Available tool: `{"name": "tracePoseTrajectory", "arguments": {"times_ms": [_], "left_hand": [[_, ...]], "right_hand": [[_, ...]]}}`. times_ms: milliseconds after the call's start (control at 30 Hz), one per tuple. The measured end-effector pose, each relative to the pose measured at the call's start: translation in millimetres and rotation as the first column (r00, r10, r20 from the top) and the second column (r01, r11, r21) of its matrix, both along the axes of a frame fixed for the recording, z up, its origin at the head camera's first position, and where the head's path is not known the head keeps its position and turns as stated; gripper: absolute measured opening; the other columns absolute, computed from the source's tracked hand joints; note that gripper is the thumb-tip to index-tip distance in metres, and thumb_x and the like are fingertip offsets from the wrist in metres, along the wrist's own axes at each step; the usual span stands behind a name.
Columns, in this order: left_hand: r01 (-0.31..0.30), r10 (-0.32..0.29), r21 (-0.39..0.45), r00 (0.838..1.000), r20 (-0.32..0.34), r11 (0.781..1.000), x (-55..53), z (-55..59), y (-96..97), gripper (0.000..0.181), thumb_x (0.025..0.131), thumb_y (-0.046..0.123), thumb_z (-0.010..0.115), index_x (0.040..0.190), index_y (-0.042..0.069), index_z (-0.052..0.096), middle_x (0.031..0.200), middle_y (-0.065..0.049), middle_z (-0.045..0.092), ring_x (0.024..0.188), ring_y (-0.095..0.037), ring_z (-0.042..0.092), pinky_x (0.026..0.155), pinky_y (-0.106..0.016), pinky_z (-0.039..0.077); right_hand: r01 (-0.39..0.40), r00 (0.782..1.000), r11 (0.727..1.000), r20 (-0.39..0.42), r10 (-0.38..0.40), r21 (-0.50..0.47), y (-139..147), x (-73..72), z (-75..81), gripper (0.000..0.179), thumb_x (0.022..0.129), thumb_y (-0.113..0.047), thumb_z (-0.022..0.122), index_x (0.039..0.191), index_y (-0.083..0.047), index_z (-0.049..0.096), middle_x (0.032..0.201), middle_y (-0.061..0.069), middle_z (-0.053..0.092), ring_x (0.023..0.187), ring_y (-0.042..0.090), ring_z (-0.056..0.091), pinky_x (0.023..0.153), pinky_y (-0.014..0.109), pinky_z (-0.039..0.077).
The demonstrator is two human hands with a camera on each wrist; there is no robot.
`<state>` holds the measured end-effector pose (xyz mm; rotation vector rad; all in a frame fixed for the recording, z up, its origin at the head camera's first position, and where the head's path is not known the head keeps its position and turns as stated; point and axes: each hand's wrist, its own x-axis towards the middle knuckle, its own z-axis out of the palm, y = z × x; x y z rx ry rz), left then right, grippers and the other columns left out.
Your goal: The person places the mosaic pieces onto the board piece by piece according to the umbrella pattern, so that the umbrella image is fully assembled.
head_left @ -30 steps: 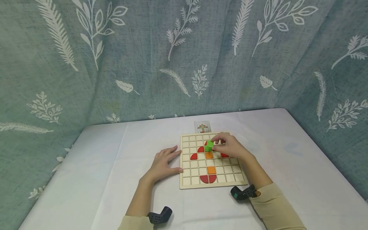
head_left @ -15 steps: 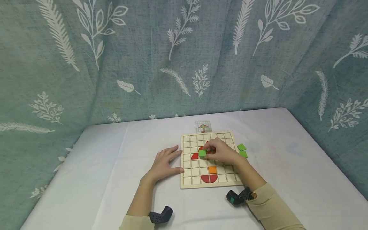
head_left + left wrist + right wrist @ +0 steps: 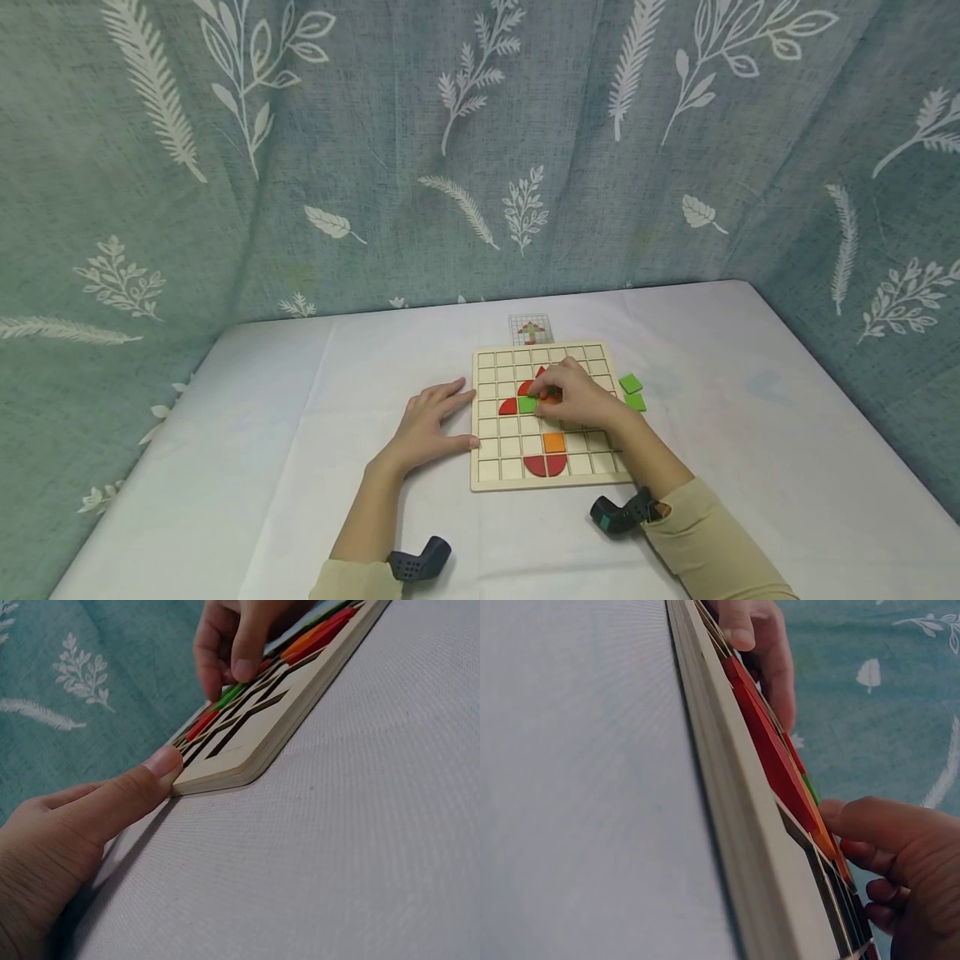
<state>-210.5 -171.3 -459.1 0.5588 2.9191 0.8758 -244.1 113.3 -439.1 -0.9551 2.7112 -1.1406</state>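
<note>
In the head view a wooden grid board lies on the white-covered table. My right hand reaches over it, thumb and index finger pinching the edges of a green square tile that lies flat in a cell. Left of that tile is a red quarter-circle piece; another red piece sits just above. The right hand partly hides the pieces beneath it. My left hand rests beside the board, fingers spread, with its fingertips and thumb touching the left edge.
Two loose green tiles lie beyond the board's right edge. Behind the board is a small pattern card. Lower on the grid sit an orange square and two red quarter-circles. A leaf-patterned curtain hangs behind the table.
My right hand has moved left and slightly nearer with the green tile, which was over the board and now lies flat beside the left red piece. The left hand has stayed put.
</note>
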Motion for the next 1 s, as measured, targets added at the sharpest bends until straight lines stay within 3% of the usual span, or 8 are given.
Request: {"name": "tracePoseTrajectory", "arguments": {"times_ms": [467,700,800,1000], "left_hand": [[0.019,-0.019,-0.003,0.999,-0.025,1.000,0.6,0.9,-0.5,0.080,0.069,0.058,0.074,0.138,0.026,0.050,0.151,0.004,0.035,0.138,-0.023,0.028,0.109,-0.050,0.023],[0.018,-0.018,-0.001,0.999,-0.027,1.000,-0.1,-1.1,-0.5,0.080,0.069,0.060,0.074,0.138,0.027,0.050,0.151,0.005,0.035,0.137,-0.022,0.029,0.109,-0.049,0.023],[0.018,-0.018,-0.001,0.999,-0.028,1.000,-0.1,-1.5,-0.4,0.080,0.069,0.060,0.074,0.138,0.027,0.050,0.151,0.005,0.035,0.137,-0.022,0.029,0.109,-0.049,0.023],[0.018,-0.018,0.003,0.999,-0.032,1.000,-0.4,-1.5,0.1,0.080,0.069,0.059,0.074,0.138,0.026,0.050,0.151,0.004,0.036,0.137,-0.023,0.029,0.109,-0.049,0.023]], "right_hand": [[0.029,0.990,0.993,0.144,-0.012,-0.113,20,-2.4,9.9,0.022,0.084,-0.017,0.072,0.105,-0.009,0.071,0.090,0.001,0.061,0.090,0.020,0.036,0.073,0.033,0.038],[0.019,0.997,0.995,0.079,-0.011,-0.103,37,-9.2,12.9,0.026,0.083,-0.013,0.073,0.106,-0.002,0.069,0.094,0.007,0.066,0.094,0.022,0.051,0.089,0.046,0.042],[0.051,0.994,0.993,0.105,-0.040,-0.107,43,-9.8,15.3,0.027,0.082,-0.010,0.072,0.106,0.000,0.069,0.096,0.009,0.066,0.094,0.023,0.053,0.091,0.049,0.042],[0.132,0.978,0.986,0.173,-0.113,-0.101,57,-7.5,23.1,0.030,0.081,-0.015,0.073,0.108,0.000,0.068,0.095,0.010,0.062,0.090,0.024,0.048,0.080,0.040,0.042]]}}
